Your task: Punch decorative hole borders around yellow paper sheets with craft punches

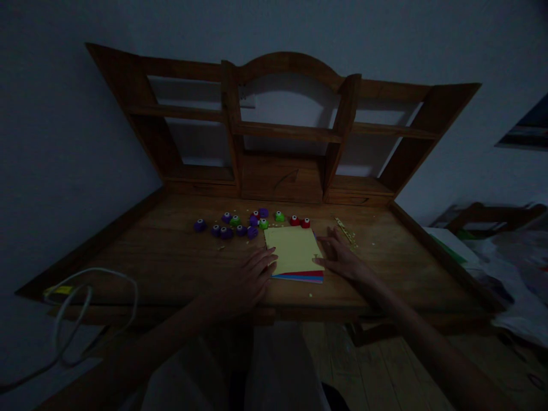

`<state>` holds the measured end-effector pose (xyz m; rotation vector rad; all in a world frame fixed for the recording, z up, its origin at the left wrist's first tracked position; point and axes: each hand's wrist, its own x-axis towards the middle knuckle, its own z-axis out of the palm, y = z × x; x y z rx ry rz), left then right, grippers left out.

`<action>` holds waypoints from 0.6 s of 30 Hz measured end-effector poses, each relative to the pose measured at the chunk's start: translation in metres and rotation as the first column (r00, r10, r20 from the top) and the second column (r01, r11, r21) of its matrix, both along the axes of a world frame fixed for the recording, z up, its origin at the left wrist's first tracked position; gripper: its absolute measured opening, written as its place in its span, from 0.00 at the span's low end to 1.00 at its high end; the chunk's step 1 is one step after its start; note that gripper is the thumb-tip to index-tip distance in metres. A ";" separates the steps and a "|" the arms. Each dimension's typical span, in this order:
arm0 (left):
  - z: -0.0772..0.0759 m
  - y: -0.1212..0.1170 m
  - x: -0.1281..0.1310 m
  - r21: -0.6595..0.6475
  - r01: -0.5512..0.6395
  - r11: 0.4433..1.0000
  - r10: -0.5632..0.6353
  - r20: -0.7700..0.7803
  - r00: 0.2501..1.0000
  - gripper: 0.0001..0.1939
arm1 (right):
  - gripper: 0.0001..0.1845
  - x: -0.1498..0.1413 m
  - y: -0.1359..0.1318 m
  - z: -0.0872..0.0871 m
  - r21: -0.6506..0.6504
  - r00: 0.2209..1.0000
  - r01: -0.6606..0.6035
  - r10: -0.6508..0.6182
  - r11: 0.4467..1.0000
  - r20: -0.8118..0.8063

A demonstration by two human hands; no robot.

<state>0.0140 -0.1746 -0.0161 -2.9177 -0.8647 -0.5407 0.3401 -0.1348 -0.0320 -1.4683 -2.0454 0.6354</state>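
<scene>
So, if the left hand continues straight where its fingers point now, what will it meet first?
The left hand would probably first meet the yellow paper sheet: its fingertips already overlap the left edge, though contact is unclear.

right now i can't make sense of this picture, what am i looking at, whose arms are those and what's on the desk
There is no machine here: the arms belong to a person working bare-handed. The one picture comes from a camera on that person's head, looking forward and down, so the arms reach in from the bottom.

On the wooden desk, below the shelves, small purple knobs, green ones and red ones stand behind a stack of sheets, yellow on top. A yellow strip and tiny scraps lie about.

Nothing is lifted: the left hand and right hand touch opposite sides of the stack. The light is dim, so finer details are hard to tell.
</scene>
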 end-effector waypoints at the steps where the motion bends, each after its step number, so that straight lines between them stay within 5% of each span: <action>1: -0.002 -0.001 -0.001 0.003 -0.011 1.000 0.011 -0.001 1.000 0.21 | 0.36 0.000 0.001 -0.001 -0.005 1.000 0.001 -0.001 1.000 0.002; 8: 0.011 -0.006 -0.014 -0.025 -0.004 1.000 0.005 0.022 1.000 0.19 | 0.41 -0.003 -0.005 0.005 0.055 0.998 0.058 -0.056 0.997 -0.030; 11: 0.018 0.005 -0.026 -0.151 -0.101 0.983 0.125 0.154 0.980 0.18 | 0.36 -0.019 -0.015 0.021 0.164 0.995 0.052 -0.038 0.985 -0.091; 14: 0.014 0.031 -0.026 -0.316 -0.165 0.934 0.271 0.331 0.904 0.17 | 0.26 -0.046 -0.016 0.034 0.158 0.982 -0.084 0.108 0.984 -0.152; 18: -0.001 0.064 -0.007 -0.505 -0.035 0.862 0.257 0.378 0.889 0.11 | 0.18 -0.085 0.005 0.030 0.042 0.947 -0.283 0.286 0.958 -0.149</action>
